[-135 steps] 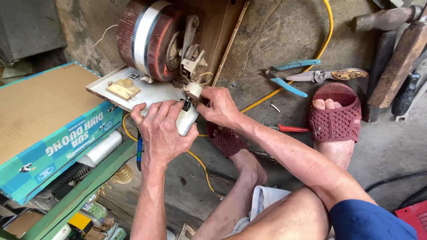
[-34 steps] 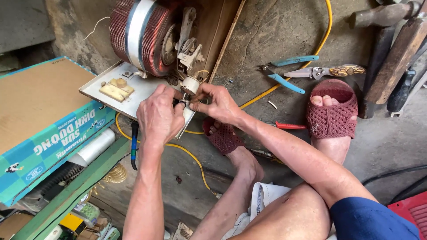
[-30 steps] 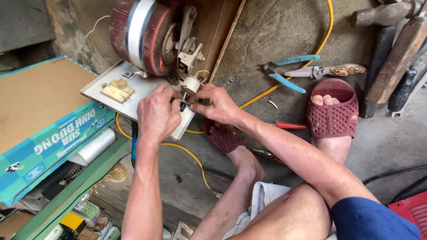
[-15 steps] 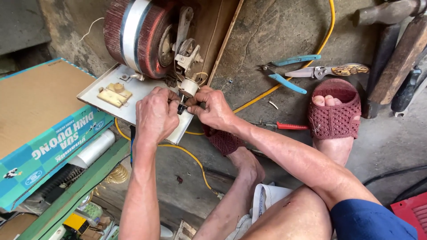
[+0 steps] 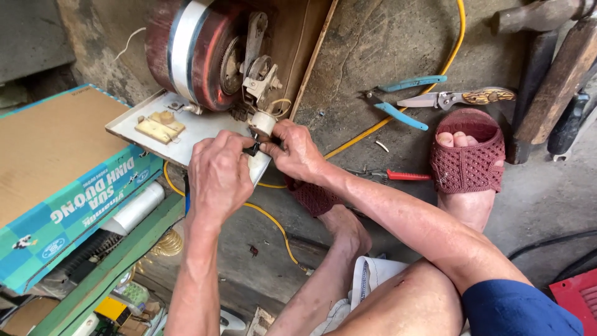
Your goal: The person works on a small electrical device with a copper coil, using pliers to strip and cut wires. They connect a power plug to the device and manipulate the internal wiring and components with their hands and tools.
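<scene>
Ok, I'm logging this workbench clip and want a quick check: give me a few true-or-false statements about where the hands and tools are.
1. Both hands meet at a small black part by the white cylinder. True: left hand and right hand pinch it together.
2. The blue-handled pliers are in the right hand. False: they lie on the floor.
3. A yellow cable runs across the floor. True.
4. The red-handled tool rests on the cardboard box. False: it lies on the floor beside the right forearm.
5. The visible foot is bare. False: it wears a dark red sandal.
</scene>
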